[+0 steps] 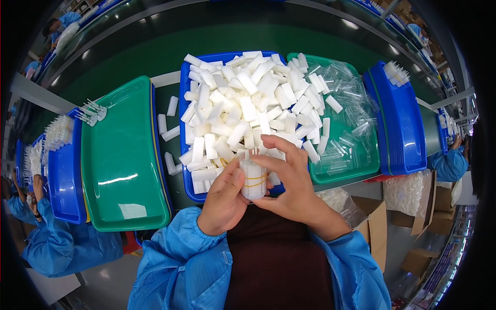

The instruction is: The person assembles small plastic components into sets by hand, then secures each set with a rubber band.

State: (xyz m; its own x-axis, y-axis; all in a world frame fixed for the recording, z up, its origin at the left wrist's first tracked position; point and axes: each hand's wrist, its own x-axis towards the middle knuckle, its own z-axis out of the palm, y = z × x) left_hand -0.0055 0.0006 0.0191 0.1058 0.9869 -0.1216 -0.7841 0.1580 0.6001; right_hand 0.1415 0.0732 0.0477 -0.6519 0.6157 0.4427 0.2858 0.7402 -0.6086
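Just in front of my chest, a short clear plastic cylinder (253, 185) with white material inside is held between both hands. Yellow bands run around its side, and thin clear prongs seem to stick up at its top. My left hand (223, 197) grips it from the left, thumb against its side. My right hand (293, 181) has its thumb at the base and its fingers bent over the top. Right behind the hands, a blue tray (185, 121) is heaped with white foam blocks (248, 108).
A green tray (343, 176) with clear plastic tubes (343, 82) adjoins on the right, beside stacked blue trays (405, 134). At left stands another green tray (121, 155) with a white pronged piece (92, 112) at its corner. A cardboard box (374, 227) sits low right. Co-workers in blue sit either side.
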